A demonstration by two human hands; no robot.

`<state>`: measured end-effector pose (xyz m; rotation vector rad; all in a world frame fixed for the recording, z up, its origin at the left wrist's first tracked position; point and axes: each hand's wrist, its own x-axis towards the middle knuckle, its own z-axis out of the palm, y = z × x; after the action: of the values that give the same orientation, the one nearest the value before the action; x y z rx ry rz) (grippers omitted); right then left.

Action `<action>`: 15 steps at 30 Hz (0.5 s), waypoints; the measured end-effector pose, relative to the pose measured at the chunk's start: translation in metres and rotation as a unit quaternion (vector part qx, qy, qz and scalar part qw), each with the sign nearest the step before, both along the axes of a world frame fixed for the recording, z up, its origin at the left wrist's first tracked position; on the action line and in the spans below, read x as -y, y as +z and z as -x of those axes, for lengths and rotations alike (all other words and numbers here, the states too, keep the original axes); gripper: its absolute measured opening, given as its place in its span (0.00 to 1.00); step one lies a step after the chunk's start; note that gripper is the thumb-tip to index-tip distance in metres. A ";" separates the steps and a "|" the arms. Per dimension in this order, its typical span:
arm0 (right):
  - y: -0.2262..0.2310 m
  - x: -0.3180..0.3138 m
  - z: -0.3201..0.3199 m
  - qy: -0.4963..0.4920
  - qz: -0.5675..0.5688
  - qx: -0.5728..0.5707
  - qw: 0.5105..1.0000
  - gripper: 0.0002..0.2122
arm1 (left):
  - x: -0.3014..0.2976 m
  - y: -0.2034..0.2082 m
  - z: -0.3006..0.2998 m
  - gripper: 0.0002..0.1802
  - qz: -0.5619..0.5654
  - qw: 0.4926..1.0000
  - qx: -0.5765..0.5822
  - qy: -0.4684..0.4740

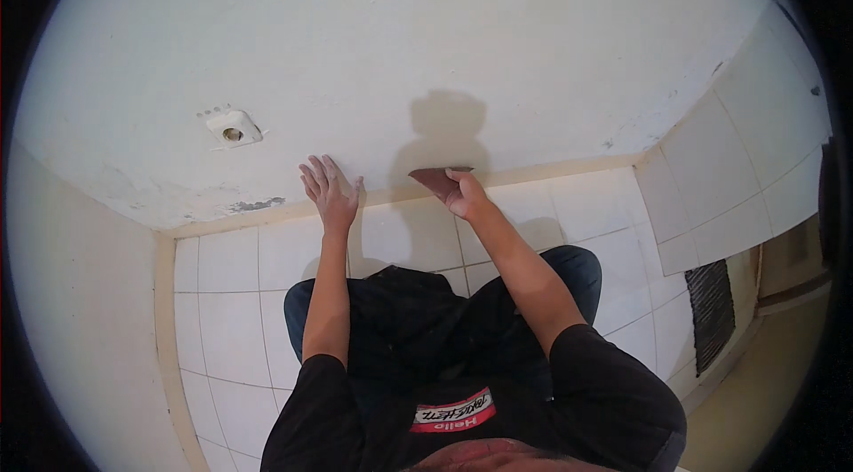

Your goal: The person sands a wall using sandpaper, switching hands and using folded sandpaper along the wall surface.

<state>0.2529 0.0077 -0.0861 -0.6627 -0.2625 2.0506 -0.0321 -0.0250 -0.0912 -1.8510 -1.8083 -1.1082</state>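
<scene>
My right hand [466, 197] grips a reddish-brown piece of sandpaper [432, 181] with the thumb on top. The sheet is held at the foot of the pale wall [338, 55], just above the cream skirting [533, 174]; whether it presses on the wall I cannot tell. To its left, my left hand [330, 197] has its fingers spread toward the wall and holds nothing. Whitish dust coats those fingers. A dark patch of peeled paint [256, 205] shows low on the wall, left of that hand.
A white wall socket [234, 128] sits up and to the left, with chipped paint around it. White tiles [227, 321] cover the floor under my bent legs. Tiled wall [711, 170] stands at the right, and a dark ribbed mat [711, 317] lies near a doorway there.
</scene>
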 end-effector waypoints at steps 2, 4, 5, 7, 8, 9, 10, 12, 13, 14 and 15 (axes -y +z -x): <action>0.013 0.001 -0.002 0.009 -0.016 -0.062 0.998 0.18 | 0.003 -0.001 0.005 0.50 0.011 1.000 -0.003 0.010; 0.018 -0.004 -0.015 -0.099 0.058 -0.006 0.993 0.19 | 0.002 0.000 0.004 0.50 0.008 1.000 -0.002 0.006; 0.019 -0.008 -0.027 -0.101 0.058 -0.006 0.993 0.19 | 0.002 0.001 0.003 0.50 0.005 1.000 0.001 0.004; 0.018 -0.014 -0.054 -0.107 0.052 -0.051 0.992 0.18 | 0.001 0.003 -0.001 0.50 0.006 1.000 0.002 -0.001; 0.018 -0.015 -0.058 -0.108 0.052 -0.051 0.992 0.18 | 0.001 0.003 -0.002 0.50 0.008 1.000 0.003 -0.001; 0.022 -0.014 -0.060 -0.162 0.076 0.004 0.984 0.17 | 0.002 0.003 0.000 0.50 0.008 1.000 0.002 0.002; 0.025 -0.014 -0.060 -0.214 0.099 0.059 0.970 0.16 | 0.002 0.003 0.002 0.50 0.010 1.000 0.002 0.003; 0.022 -0.008 -0.056 -0.201 0.082 0.085 0.972 0.16 | 0.003 0.002 0.003 0.50 0.011 1.000 0.003 0.005; 0.017 -0.004 -0.055 -0.190 0.064 0.111 0.973 0.16 | 0.003 0.002 0.003 0.50 0.010 1.000 0.002 0.005; 0.012 -0.003 -0.052 -0.188 0.064 0.112 0.974 0.16 | 0.002 0.001 0.003 0.50 0.009 1.000 0.001 0.005; 0.005 -0.001 -0.045 -0.161 0.084 0.137 0.974 0.17 | 0.002 0.001 0.003 0.50 0.010 1.000 0.001 0.004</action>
<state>0.2982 0.0083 -0.0808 -1.0261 -0.1288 1.6815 -0.0346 -0.0271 -0.0903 -1.8537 -1.8323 -1.0940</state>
